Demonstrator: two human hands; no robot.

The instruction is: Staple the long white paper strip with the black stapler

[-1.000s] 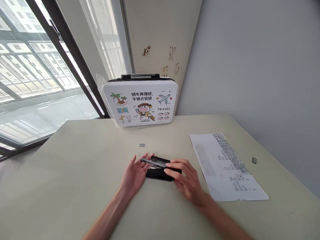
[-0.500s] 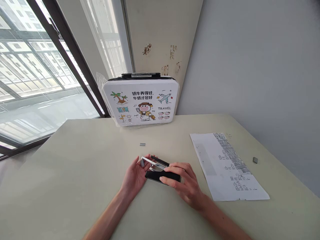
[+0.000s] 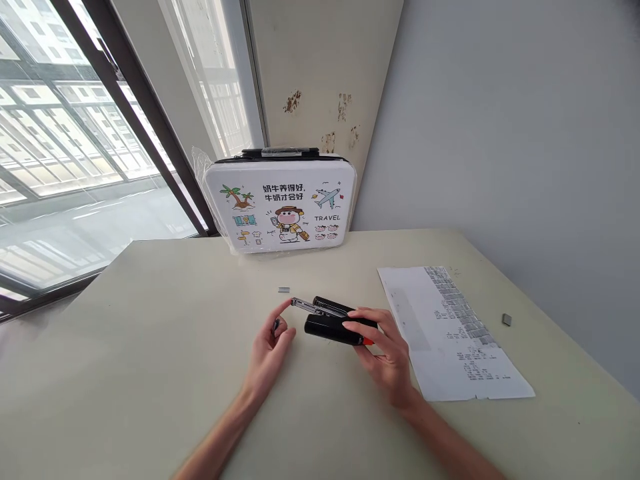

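Black stapler (image 3: 330, 329), wide open

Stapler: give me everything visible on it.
The stapler has two black, plastic-looking parts, spread apart at the front, with a slim silvery metal rail between them. A small red patch shows near its rear. It is held over the table, front end toward the person's left. The right hand grips the rear; the left hand's extended index finger appears to touch the rail's tip. Whether staples are loaded can't be told.
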